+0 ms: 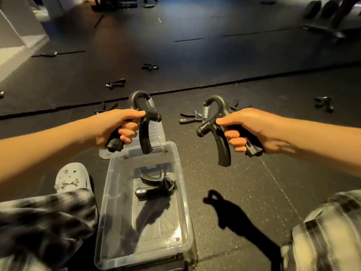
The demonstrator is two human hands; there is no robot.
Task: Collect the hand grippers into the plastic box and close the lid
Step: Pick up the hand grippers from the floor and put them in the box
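Holding two hand grippers [144, 137] [222, 149], hands [115, 126] [252, 128] hover; third gripper [156, 189] lies in box [106, 202].

At least eight hand grippers [145, 137], one plastic box [156, 227], one lid [155, 133].

Bare forearms [48, 151], black-and-grey plaid trousers [48, 222], pale grey clog [72, 178] with holes and small charms

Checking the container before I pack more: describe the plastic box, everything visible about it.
The plastic box is a clear, rectangular tub with rounded corners, standing open on the speckled dark floor. A black hand gripper lies inside, in its far half. Its clear lid lies on the floor just beyond its far end.
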